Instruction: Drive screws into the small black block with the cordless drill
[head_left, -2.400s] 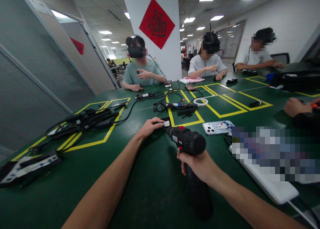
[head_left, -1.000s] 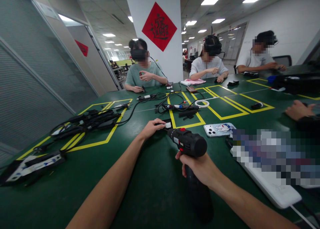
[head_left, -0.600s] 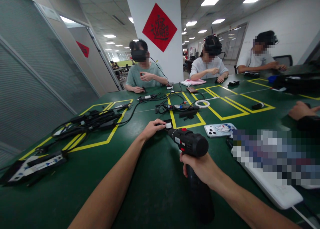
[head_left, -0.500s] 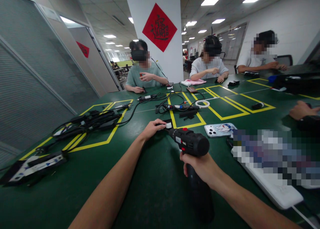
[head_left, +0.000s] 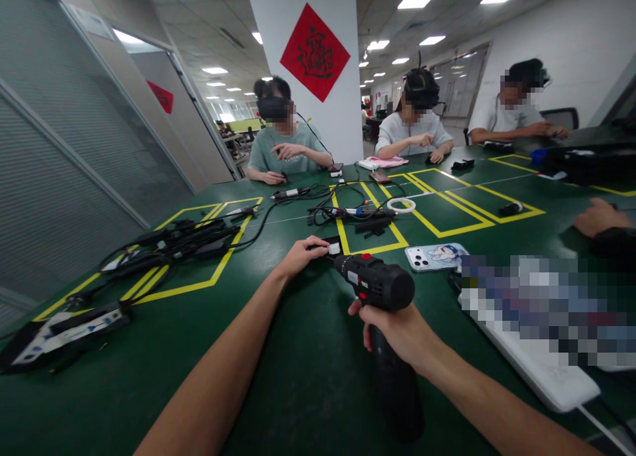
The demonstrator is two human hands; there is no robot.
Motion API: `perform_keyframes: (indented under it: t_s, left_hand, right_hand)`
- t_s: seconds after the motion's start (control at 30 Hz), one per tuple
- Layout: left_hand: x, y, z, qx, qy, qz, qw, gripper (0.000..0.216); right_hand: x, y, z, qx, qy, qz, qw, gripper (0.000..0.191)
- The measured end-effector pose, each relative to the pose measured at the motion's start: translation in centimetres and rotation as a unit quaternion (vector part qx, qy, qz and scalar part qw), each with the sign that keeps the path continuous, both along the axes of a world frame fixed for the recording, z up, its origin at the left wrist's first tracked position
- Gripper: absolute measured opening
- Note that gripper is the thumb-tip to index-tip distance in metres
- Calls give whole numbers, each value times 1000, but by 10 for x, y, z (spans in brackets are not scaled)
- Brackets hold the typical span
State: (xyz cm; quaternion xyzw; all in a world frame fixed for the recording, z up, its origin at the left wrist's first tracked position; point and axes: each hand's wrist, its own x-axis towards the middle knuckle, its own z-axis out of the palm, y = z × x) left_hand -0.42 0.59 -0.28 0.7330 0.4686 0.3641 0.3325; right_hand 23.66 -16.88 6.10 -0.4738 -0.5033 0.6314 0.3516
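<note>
My right hand (head_left: 392,327) is wrapped around the handle of a black cordless drill (head_left: 380,282) with red buttons. Its chuck points away to the left, at a small black flat piece (head_left: 338,242) lying on the green table. The bit's tip is too small to make out. My left hand (head_left: 304,256) grips the left side of that piece, thumb and fingers pressed together. A small white block (head_left: 333,248) sits on the piece, right by my fingertips. My right index finger stands a little apart from the drill's grip.
To the left lies a tangle of black cables (head_left: 183,240) over yellow tape. A phone (head_left: 434,257) and a white power strip (head_left: 551,370) are on the right. Pen-like tools (head_left: 362,213) and a white ring (head_left: 401,205) lie beyond my hands. Several people sit around the table.
My right index finger has moved slightly outward from the drill. The drill and the black piece keep their places. Across the table, a person's raised hand has changed its pose.
</note>
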Motion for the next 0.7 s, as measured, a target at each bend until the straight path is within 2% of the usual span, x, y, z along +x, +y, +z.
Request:
perform_keyframes:
  t_s: [0.2, 0.33, 0.7]
  left_hand:
    - [3, -4, 4, -26, -3, 19, 999, 48]
    - [3, -5, 5, -40, -12, 14, 999, 53]
    - [2, -2, 1, -61, -35, -9, 997, 67]
  right_hand:
    - [1, 0, -5, -8, -17, 19, 1000, 13]
    - [-1, -1, -1, -3, -21, 18, 1000, 15]
    - [2, -2, -8, -1, 30, 0, 1000, 17]
